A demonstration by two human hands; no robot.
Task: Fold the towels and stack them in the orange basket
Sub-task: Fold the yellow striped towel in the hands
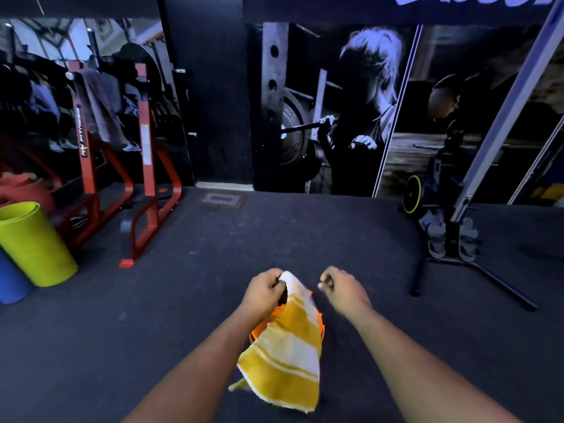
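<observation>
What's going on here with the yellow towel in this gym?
A person stands on the dark gym floor holding a yellow and white striped towel by one corner in the left hand. The towel hangs down unfolded, over an orange basket that is mostly hidden behind it. The right hand is beside it with curled fingers and seems to hold nothing. No folded towels are visible yet.

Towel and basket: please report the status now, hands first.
Left hand grips yellow-white striped towel by its top edge. Right hand curled, holds nothing. Towel hangs unfolded over orange basket, hiding most of it. Nothing in the way.
</observation>
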